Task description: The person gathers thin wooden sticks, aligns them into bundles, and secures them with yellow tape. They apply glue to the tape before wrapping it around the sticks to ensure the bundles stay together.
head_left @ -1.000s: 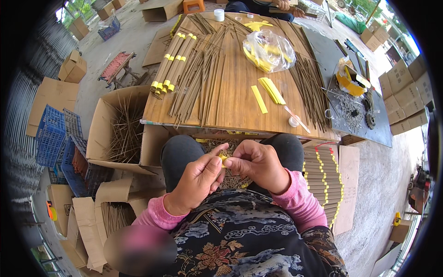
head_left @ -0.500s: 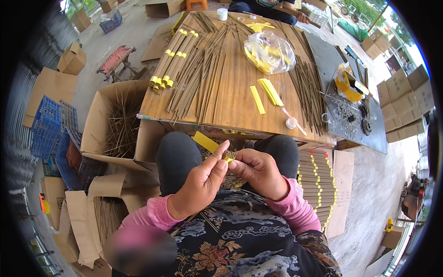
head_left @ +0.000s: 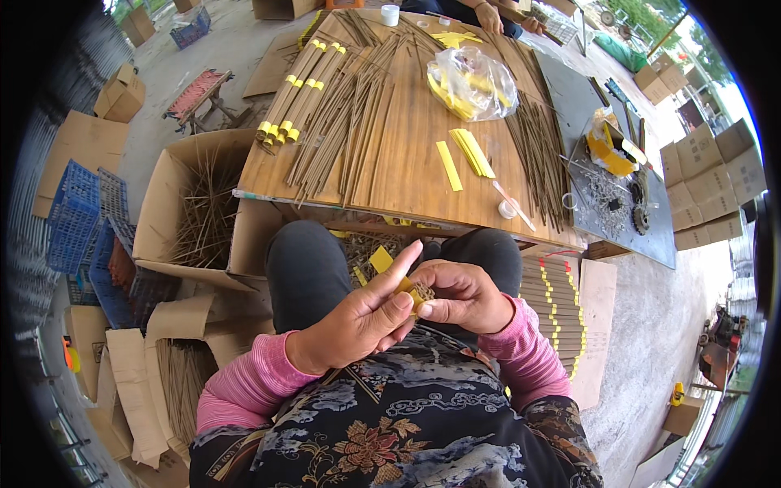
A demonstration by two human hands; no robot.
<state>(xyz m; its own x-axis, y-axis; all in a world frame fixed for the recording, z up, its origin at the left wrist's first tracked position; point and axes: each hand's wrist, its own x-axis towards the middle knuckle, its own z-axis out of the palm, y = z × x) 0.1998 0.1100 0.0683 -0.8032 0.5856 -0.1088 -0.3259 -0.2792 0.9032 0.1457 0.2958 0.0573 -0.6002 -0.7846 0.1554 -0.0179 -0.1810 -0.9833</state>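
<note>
Above my lap, both hands meet at the end of a bundle of thin brown sticks (head_left: 423,290) with yellow paper around it. My left hand (head_left: 358,325) presses its thumb on the wrapped end, its index finger stretched along the yellow paper strip (head_left: 381,259), whose free end sticks out beyond the finger. My right hand (head_left: 465,298) pinches the same end from the right, thumb below and fingers curled above. Most of the bundle's length is hidden by my hands.
On the wooden table (head_left: 415,171) lie finished yellow-banded bundles (head_left: 301,89), loose brown sticks (head_left: 346,138), yellow strips (head_left: 472,153) and a plastic bag (head_left: 472,81). A carton of sticks (head_left: 195,211) stands left; more banded bundles (head_left: 553,309) lie right. Another person's hand (head_left: 490,16) is at the far edge.
My left fingers have straightened and slid forward over the bundle's end. Less of the yellow strip sticks out free. The other person's hand has come into view at the far table edge.
</note>
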